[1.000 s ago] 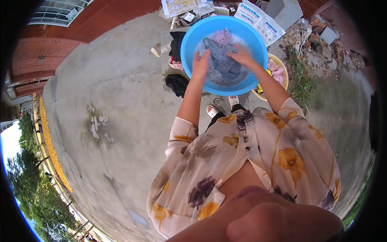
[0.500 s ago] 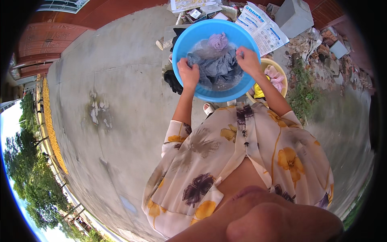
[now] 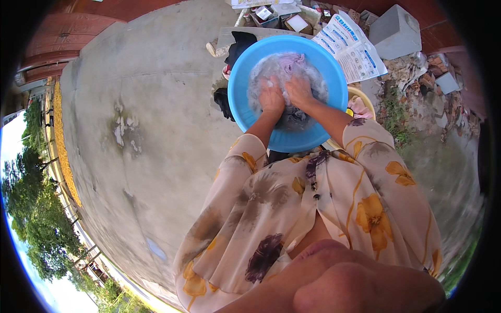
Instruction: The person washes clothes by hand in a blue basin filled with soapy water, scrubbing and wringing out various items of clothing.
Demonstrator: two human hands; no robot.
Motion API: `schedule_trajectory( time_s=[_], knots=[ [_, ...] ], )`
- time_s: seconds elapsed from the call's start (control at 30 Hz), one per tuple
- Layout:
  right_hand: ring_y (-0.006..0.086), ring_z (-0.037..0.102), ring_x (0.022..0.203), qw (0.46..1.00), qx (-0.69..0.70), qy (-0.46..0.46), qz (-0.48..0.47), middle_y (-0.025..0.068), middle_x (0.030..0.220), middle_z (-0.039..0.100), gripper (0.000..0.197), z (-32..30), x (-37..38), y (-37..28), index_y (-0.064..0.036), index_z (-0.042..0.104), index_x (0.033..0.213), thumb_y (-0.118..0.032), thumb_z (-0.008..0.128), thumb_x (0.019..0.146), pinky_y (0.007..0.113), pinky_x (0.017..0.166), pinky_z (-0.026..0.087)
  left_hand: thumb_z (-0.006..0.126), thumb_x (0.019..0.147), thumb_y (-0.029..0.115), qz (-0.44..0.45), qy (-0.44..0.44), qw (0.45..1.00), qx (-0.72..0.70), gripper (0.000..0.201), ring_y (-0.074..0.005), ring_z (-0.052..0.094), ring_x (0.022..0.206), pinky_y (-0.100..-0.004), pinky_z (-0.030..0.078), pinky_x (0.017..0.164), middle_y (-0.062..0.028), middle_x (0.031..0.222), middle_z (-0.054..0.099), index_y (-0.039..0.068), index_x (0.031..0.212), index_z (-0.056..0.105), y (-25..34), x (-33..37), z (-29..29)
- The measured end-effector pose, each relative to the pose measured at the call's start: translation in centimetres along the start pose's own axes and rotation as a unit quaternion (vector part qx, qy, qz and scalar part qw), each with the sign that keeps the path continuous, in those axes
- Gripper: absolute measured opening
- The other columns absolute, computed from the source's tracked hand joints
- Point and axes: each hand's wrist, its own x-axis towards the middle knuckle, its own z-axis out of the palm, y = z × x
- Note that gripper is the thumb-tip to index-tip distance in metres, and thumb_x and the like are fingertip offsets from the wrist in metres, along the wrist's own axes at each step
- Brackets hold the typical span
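Head-worn, on the left of a side-by-side fisheye pair — looks steeply down, upright and unmirrored. Sits close above the flowered blouse point(image 3: 250, 219), filling much of the lower half. Reaches past it to the blue basin point(image 3: 240, 96), farther off and above centre, seen from above with left hand point(image 3: 272, 98) and right hand point(image 3: 299, 93) inside. Sweeps very wide — from trees point(image 3: 44, 235) at lower left, across concrete floor point(image 3: 156, 172), to rubble point(image 3: 430, 99) at upper right. Bends straight edges toward the round, black-bordered rim.
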Motion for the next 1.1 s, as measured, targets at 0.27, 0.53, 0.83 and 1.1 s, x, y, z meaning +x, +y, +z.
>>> schedule_trajectory(
  time_s=[0.27,0.53,0.83,1.1],
  knots=[
    [0.0396,0.064,0.075,0.984,0.111,0.096,0.099,0.0216,0.079,0.067,0.021,-0.8,3.1,-1.2,-0.0059,0.070,0.083,-0.024,0.063,0.075,0.049,0.073,0.052,0.049,0.091,0.016,0.010,0.017,0.999,-0.041,0.036,-0.0421,0.064,0.095,-0.0544,0.048,0.088,-0.0243,0.104,0.066,0.002,0.123,0.059,-2.4,4.2,2.9],
    [0.0206,0.062,0.066,0.872,0.428,-0.017,0.238,0.0100,0.067,0.062,0.041,-6.8,2.0,1.5,-0.0028,0.064,0.075,-0.042,0.067,0.087,0.037,0.064,0.048,0.063,0.091,0.028,-0.062,0.082,0.794,-0.599,0.031,-0.0207,0.057,0.068,-0.0370,0.045,0.068,-0.0122,0.070,0.062,-0.002,0.080,0.065,-1.7,3.4,-8.5],
    [0.0414,0.046,0.120,0.968,0.136,0.006,0.211,0.0201,0.135,0.047,0.053,-7.3,-5.1,-2.7,-0.0168,0.045,0.140,-0.038,0.060,0.093,0.054,0.098,0.040,0.069,0.082,0.024,0.096,0.100,0.981,-0.132,0.060,-0.0404,0.047,0.117,-0.0532,0.041,0.093,-0.0209,0.132,0.046,0.009,0.135,0.045,-1.0,-6.1,-8.1],
    [0.0421,0.054,0.108,0.997,-0.002,-0.010,0.079,0.0179,0.120,0.057,0.044,-2.7,-1.3,-3.3,-0.0118,0.053,0.133,-0.024,0.054,0.090,0.063,0.092,0.035,0.046,0.096,0.033,0.028,-0.068,0.996,0.047,0.042,-0.0461,0.032,0.131,-0.0639,0.040,0.092,-0.0227,0.142,0.035,0.006,0.127,0.054,1.0,-2.4,-4.9]
  ],
)
